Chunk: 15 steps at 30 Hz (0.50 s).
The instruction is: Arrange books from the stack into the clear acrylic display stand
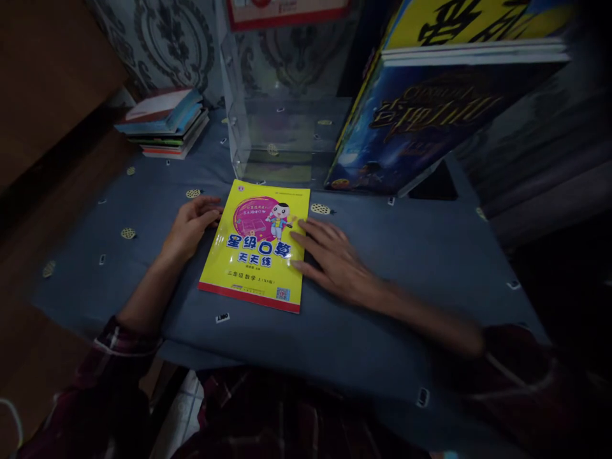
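A yellow workbook (pixel 258 255) with a red strip along its bottom and a cartoon child on its cover lies closed on the blue tablecloth, slightly turned. Beside its upper left edge rests my left hand (pixel 192 224), fingers loosely bent and apart; whether the fingertips touch the edge I cannot tell. My right hand (pixel 333 256) lies palm down at the right edge, with its fingers spread and their tips resting on the cover. Neither hand grips the workbook.
Behind the workbook stands a clear plastic book rack (pixel 277 137). Large upright books (pixel 415 121) lean at the back right, beside a dark flat object (pixel 436 183). A stack of books (pixel 165 121) sits at the back left. The patterned tablecloth (pixel 382 344) covers the table.
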Available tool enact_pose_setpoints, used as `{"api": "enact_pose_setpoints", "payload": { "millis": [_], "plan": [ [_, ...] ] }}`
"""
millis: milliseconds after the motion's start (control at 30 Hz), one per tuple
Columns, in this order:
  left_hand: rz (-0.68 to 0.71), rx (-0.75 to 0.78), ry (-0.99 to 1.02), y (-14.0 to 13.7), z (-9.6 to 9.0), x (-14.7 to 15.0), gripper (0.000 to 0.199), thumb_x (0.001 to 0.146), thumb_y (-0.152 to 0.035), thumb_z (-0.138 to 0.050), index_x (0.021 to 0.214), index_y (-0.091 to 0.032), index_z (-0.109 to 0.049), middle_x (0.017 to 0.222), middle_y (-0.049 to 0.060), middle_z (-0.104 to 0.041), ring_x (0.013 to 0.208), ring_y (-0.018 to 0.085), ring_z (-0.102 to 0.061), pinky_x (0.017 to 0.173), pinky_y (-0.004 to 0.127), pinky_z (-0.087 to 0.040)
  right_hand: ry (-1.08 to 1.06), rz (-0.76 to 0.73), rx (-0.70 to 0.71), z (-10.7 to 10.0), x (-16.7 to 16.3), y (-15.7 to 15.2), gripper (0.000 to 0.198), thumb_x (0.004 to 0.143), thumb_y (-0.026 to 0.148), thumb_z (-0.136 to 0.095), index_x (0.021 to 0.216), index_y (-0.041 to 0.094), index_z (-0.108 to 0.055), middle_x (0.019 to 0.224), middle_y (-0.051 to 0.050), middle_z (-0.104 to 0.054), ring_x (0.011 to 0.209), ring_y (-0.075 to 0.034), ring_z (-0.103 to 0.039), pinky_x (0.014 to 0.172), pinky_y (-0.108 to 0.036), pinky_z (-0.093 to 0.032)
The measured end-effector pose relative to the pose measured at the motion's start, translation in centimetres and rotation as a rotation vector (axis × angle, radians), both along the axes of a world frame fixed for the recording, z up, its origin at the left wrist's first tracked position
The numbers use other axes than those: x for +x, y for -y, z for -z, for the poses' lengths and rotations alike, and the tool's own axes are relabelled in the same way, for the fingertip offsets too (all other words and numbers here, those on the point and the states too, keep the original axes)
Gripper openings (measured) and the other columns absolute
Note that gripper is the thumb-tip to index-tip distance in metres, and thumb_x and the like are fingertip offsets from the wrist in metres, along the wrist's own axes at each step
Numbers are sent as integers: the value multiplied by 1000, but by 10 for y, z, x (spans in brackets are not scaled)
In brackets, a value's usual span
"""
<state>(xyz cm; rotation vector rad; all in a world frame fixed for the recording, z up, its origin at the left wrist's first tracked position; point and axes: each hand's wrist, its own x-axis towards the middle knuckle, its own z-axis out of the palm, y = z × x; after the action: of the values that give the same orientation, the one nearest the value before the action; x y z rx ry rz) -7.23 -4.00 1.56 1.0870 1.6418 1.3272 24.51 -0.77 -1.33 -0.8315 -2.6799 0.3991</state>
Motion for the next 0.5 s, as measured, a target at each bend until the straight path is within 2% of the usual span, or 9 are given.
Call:
{"api": "enact_pose_setpoints", "payload": {
  "millis": [133,233,500],
  "plan": [
    [17,-3,-59,0,1,0,35,72,-27,-74,105,-17,-68,85,4,-72,74,16,-66,66,26,-52,40,108,35,2,-14,-41,61,107,53,-35,149,14,-55,159,-20,-49,147,-40,-44,118,-63,-38],
    [36,-8,-81,0,1,-1,35,73,-27,-74,105,-16,-67,79,2,-71,65,13,-63,59,24,-50,11,167,61,6,-21,-61,63,106,56,-33,148,14,-55,157,-21,-51,143,-40,-47,114,-63,-40],
    [62,-73,-52,-2,-6,-4,34,79,-30,-74,110,-15,-68,75,2,-72,59,11,-62,47,19,-44,-10,171,75,10,-22,-67,65,104,58,-35,147,14,-54,153,-21,-54,138,-41,-50,110,-61,-44]
  ]
}}
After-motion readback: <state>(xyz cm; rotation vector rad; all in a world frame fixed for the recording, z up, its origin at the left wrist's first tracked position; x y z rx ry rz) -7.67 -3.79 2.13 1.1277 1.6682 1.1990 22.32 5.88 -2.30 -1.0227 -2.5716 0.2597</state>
